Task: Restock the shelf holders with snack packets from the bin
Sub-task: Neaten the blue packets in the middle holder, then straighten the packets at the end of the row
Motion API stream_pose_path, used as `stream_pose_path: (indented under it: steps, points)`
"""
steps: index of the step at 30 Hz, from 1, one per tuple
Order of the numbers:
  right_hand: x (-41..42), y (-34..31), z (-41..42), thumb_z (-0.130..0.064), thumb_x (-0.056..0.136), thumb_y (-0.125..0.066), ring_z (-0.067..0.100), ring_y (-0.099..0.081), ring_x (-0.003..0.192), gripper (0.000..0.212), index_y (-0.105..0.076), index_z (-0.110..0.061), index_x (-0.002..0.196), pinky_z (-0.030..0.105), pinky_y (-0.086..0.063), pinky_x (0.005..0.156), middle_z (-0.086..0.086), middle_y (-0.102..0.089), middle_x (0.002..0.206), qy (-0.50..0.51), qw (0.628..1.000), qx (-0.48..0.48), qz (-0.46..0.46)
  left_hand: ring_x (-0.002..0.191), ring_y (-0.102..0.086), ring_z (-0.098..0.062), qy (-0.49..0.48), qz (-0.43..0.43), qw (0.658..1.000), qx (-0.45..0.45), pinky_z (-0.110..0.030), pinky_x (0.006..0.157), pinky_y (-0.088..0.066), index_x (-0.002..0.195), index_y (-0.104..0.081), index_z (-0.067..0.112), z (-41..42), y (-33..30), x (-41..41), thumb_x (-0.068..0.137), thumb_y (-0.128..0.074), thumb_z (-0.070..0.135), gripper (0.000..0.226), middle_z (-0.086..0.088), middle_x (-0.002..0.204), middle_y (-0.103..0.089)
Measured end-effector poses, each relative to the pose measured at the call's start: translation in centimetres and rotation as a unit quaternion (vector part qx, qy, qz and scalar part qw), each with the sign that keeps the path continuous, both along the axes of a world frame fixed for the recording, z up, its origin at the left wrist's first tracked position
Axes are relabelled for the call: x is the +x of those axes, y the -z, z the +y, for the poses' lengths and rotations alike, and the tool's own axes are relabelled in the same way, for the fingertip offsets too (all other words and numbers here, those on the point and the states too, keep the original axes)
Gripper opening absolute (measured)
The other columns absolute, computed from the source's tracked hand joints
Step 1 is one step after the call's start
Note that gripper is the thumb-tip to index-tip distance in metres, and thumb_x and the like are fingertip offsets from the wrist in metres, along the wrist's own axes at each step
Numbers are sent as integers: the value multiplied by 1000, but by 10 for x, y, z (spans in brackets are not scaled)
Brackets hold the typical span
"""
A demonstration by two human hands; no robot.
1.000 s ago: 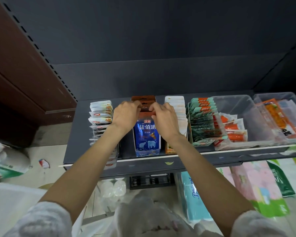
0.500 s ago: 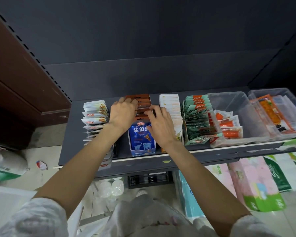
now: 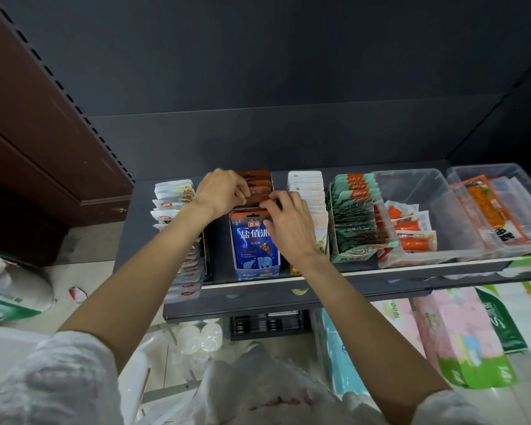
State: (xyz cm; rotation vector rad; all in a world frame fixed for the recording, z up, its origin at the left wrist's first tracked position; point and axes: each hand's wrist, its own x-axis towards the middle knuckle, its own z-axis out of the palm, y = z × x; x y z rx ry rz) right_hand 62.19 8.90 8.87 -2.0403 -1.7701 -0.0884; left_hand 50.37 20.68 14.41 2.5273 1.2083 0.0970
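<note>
Dark matte metal shelf, flat, white front strip. Left hand and right hand both curled, fingertips pinching the orange top edges of glossy blue snack packets standing upright in the middle holder row. Beside these: white packets at left, cream packets and green packets at right. Clear plastic bin holding orange-filled sachets; second clear bin holding a long orange pack.
</note>
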Motion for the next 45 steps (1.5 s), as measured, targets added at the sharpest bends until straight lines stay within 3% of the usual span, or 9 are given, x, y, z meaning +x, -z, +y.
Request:
stream_pose_path:
  steps: [10, 17, 24, 28, 31, 34, 37, 40, 45]
  points:
    - [-5, 7, -3, -14, 66, -82, 33, -45, 128, 58, -60, -10, 120, 46, -39, 102, 13, -53, 134, -3, 997, -65, -34, 102, -60, -25, -8, -62, 991, 118, -40, 82, -53, 119, -61, 13, -21, 23, -11, 89, -61, 14, 30, -7, 117, -61]
    - [-3, 8, -5, -38, 100, -37, 22, 10, 146, 67, -1, -14, 151, 45, 12, 114, 2, 3, 160, -28, 985, -151, -83, 112, -55, -25, -2, -99, 982, 161, -41, 87, -52, 120, -62, 10, -46, 14, -21, 92, -52, 11, 30, -6, 122, -61]
    - [2, -1, -5, -43, 101, -30, 22, 13, 146, 61, -4, -22, 152, 49, 5, 118, 0, 7, 160, -24, 981, -167, -95, 113, -54, -23, -84, -203, 962, 163, -35, 92, -45, 113, -66, 15, -65, 3, -66, 87, -57, 7, 29, -2, 119, -64]
    - [-3, -12, -10, -37, 100, -37, 17, 5, 147, 62, -8, -16, 152, 42, 3, 118, 1, -3, 160, -53, 994, -94, -12, 113, -55, -21, -126, -213, 957, 149, -27, 92, -42, 118, -63, 16, -63, 2, -89, 88, -56, 8, 32, -1, 122, -63]
    - [-25, -28, -19, -27, 98, -46, 15, -18, 144, 52, -29, -19, 147, 28, -10, 117, 1, -26, 155, -107, 986, 1, 131, 111, -54, -8, -174, -312, 927, 114, -17, 93, -39, 121, -61, 18, -68, -2, -107, 94, -52, 13, 28, 5, 122, -62]
    - [-63, -39, -32, -21, 97, -49, 8, -39, 131, 44, -40, -20, 140, 16, -29, 107, -4, -43, 144, -93, 920, 27, 380, 112, -54, 2, -286, -472, 834, 3, -11, 97, -38, 116, -62, 19, -72, 5, -127, 97, -48, 12, 24, 6, 121, -62]
    - [-102, -26, -39, -18, 99, -47, 3, -39, 131, 45, -37, -22, 142, 25, -32, 111, -6, -43, 144, -51, 827, 4, 560, 122, -52, -6, -373, -557, 722, -170, -29, 110, -34, 114, -60, 29, -70, 29, -147, 98, -44, 20, 24, 8, 125, -60]
    - [-132, -5, -43, -27, 99, -42, 0, -22, 140, 51, -24, -28, 147, 27, -22, 116, -12, -25, 154, -21, 793, -29, 609, 134, -38, -7, -374, -526, 721, -253, -35, 116, -23, 132, -47, 32, -72, 54, -160, 101, -36, 32, 32, 13, 139, -46]
    - [-150, 2, -25, -38, 99, -36, -13, -8, 134, 60, -7, -30, 151, 28, -14, 118, -18, -7, 156, -21, 793, -63, 605, 130, -25, 5, -295, -484, 765, -307, -21, 107, -21, 147, -26, 35, -77, 60, -153, 101, -32, 42, 47, 20, 148, -28]
